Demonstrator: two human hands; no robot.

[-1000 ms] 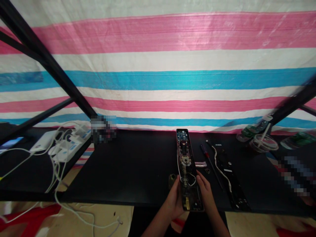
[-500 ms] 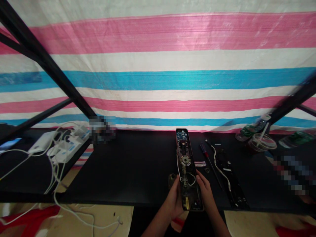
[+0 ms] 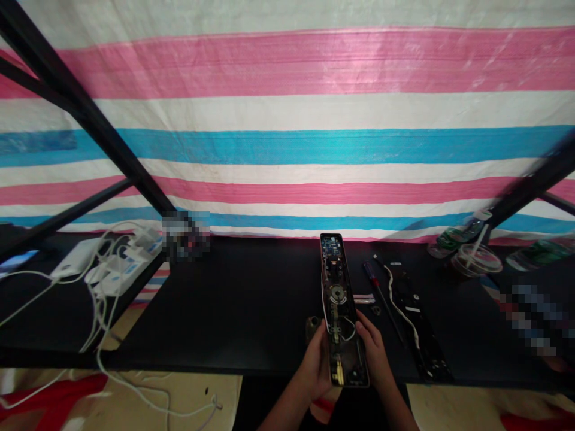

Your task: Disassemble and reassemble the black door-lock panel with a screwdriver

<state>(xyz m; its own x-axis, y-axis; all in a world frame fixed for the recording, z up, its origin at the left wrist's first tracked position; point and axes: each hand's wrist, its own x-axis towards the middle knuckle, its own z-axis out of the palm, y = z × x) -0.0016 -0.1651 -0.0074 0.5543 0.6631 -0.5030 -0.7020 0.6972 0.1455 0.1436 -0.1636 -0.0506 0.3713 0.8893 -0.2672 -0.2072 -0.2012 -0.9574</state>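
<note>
The long, narrow black housing of what looks like an electronic door lock (image 3: 338, 278) is held up lengthwise, its open inner side facing me. Inside show a blue circuit board at the far end, a round metal part in the middle, thin white wires and a brass piece near my end. My left hand (image 3: 315, 358) grips its left edge near the bottom, and my right hand (image 3: 374, 346) grips the right edge. Beside my left fingers lies a dark metallic knob-like part (image 3: 312, 328). A screwdriver (image 3: 381, 296) with a red and blue handle rests right of the housing.
Right of the screwdriver lies a long black panel (image 3: 417, 323) with a white cable (image 3: 402, 305) along it. Farther right stand a lidded plastic cup (image 3: 477, 260) with a straw and a bottle (image 3: 449, 239). Power strips (image 3: 123, 269) and white cords are at left; a striped sheet (image 3: 314, 143) hangs behind.
The near end of the lock housing has tipped slightly down toward me. Both hands keep their hold on its edges.
</note>
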